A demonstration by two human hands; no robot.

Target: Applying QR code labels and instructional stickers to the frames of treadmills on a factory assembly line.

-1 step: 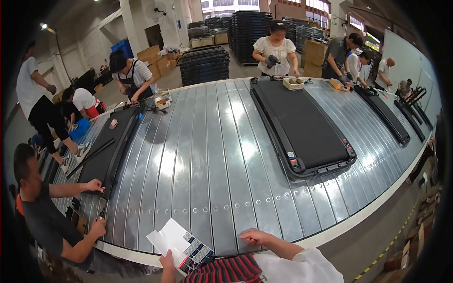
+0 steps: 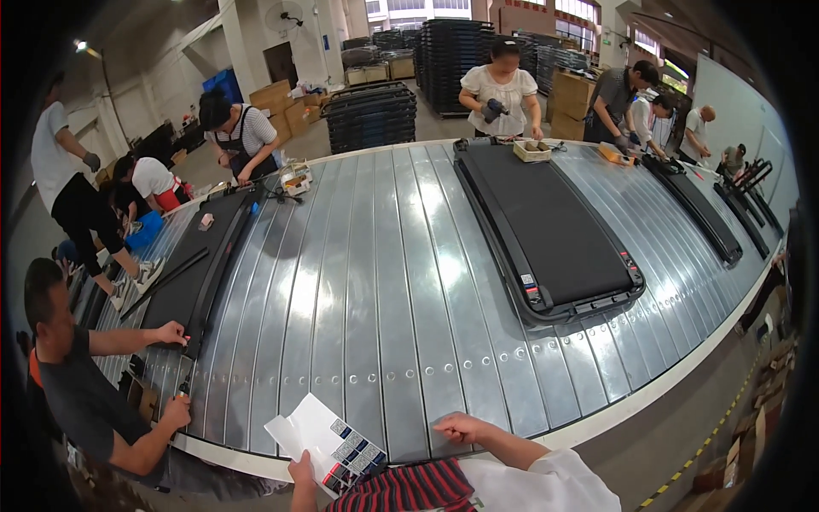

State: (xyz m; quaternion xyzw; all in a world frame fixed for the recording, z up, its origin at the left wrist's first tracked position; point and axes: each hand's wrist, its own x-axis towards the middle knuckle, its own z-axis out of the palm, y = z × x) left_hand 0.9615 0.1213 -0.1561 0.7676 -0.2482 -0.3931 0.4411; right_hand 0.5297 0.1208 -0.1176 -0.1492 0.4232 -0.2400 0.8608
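My left hand (image 2: 300,472) grips the lower edge of a white sheet (image 2: 324,439) with rows of small dark and coloured stickers, held over the near rim of the conveyor. My right hand (image 2: 456,427) rests with curled fingers, nothing in them, on the ribbed metal conveyor surface (image 2: 375,282) just right of the sheet. A long black treadmill deck (image 2: 546,226) lies on the conveyor ahead and to my right, its near end about an arm's length from my right hand.
Another black deck (image 2: 205,260) lies at left, where a seated person (image 2: 77,384) touches it. More people stand around the far rim, and a third deck (image 2: 695,205) lies at right. Stacked black pallets (image 2: 371,115) and cardboard boxes (image 2: 277,98) stand behind.
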